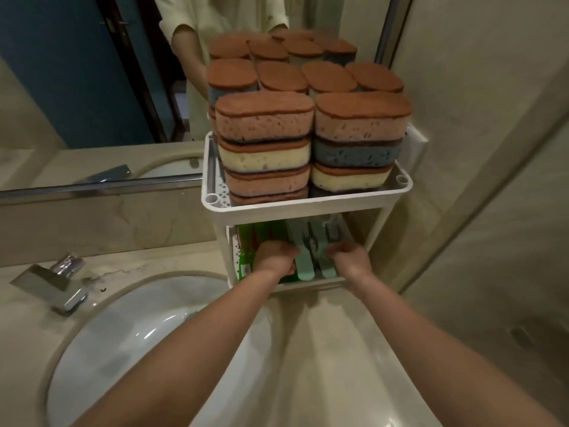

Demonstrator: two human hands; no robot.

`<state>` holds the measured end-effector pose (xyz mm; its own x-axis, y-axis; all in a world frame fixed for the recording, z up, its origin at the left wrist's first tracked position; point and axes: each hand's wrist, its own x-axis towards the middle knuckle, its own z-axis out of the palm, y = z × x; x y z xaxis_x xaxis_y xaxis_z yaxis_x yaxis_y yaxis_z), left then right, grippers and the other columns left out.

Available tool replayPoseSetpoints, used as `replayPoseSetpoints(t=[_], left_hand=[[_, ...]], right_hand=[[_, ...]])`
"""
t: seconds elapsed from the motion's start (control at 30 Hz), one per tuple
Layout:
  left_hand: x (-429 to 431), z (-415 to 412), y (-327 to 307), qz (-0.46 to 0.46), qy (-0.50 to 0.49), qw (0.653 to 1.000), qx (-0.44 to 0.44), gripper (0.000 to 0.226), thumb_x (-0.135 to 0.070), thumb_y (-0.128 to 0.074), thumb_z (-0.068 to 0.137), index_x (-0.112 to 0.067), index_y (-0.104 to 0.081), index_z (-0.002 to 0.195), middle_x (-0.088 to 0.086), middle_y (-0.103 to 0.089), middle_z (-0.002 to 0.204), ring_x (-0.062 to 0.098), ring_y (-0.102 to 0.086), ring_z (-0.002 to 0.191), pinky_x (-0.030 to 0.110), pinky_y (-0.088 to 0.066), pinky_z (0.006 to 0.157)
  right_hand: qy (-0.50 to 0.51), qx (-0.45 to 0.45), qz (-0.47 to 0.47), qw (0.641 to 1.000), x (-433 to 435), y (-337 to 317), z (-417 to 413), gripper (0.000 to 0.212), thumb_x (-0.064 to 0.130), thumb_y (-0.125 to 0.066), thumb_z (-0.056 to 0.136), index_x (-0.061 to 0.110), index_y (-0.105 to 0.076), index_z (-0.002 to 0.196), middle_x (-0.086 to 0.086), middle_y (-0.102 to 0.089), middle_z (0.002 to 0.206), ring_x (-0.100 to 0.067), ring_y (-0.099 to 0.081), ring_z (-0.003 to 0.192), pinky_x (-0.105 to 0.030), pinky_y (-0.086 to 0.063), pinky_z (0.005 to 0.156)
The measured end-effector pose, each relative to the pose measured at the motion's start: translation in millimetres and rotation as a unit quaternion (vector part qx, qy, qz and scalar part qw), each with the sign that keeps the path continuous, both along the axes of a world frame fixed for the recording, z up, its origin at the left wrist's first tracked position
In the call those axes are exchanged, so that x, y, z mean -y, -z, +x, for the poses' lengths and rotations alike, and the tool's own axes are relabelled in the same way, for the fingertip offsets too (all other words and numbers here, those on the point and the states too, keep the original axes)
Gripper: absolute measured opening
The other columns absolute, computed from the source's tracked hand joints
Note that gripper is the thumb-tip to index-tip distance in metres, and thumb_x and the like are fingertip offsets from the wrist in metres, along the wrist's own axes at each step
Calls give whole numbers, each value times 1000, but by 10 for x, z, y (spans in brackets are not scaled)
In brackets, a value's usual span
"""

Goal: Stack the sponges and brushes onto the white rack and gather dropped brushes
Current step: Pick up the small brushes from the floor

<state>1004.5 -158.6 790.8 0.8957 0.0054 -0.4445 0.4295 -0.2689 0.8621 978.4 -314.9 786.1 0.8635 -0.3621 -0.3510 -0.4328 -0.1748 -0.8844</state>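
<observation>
Brushes (304, 268) lie on the lower shelf of the white rack (308, 208), 1 o'clock from the sink (138, 318); sponges (264, 118) are piled on top. L hand (275, 257) & R hand (351, 257) have fingers curled on the handles. Prob. light, stiff, slick plastic, so grip handles, not bristles.

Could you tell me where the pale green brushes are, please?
Head view, centre: pale green brushes lie on the white rack's lower shelf, between left hand and right hand, under the sponges.
</observation>
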Motion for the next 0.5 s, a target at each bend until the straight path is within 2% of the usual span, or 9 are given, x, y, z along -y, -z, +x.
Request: replayPoseSetpoints(t=[0.1,0.17,0.23,0.33,0.4,0.5], left_hand=[[103,222,93,59,-8,998,-1,13,-26,-68,90,-15,-70,97,0,-65,83,14,-65,70,20,-54,54],[142,335,157,84,-5,996,-5,15,-27,-66,91,-14,-69,84,2,-66,74,17,-64,63,23,-54,50],[179,435,210,104,-2,995,-12,22,-29,-65,91,-16,-66,73,3,-68,71,18,-66,61,25,-56,53],[238,549,253,126,-2,992,-24,17,-26,-63,90,-18,-64,74,1,-70,73,13,-69,64,32,-60,71],[267,603,275,148,16,988,-31,17,-21,-61,89,-17,-63,73,3,-70,72,15,-69,66,34,-60,79],[288,626,301,179,40,982,-44,23,-20,-59,89,-11,-66,69,10,-72,73,21,-64,63,37,-60,78]], right_hand=[[-41,-10,-42,998,33,99,244,6,18,-59,93,22,-64,95,-12,-65,112,-27,-59,97,-33,-49,84],[-62,-49,-106,991,27,135,400,18,21,-52,96,13,-66,105,-16,-64,116,-32,-59,104,-33,-48,86],[-69,-87,-152,982,39,161,519,27,21,-46,98,7,-66,110,-16,-64,116,-31,-60,106,-30,-47,82],[-109,-105,-190,970,72,233,635,30,20,-42,99,6,-67,108,-17,-64,117,-30,-59,105,-27,-42,76],[-127,-111,-205,964,92,274,689,26,19,-42,99,9,-66,97,-17,-64,112,-28,-57,96,-27,-38,74],[-127,-112,-205,964,100,343,756,23,18,-43,97,12,-57,80,-13,-61,97,-24,-51,82,-28,-38,72]])
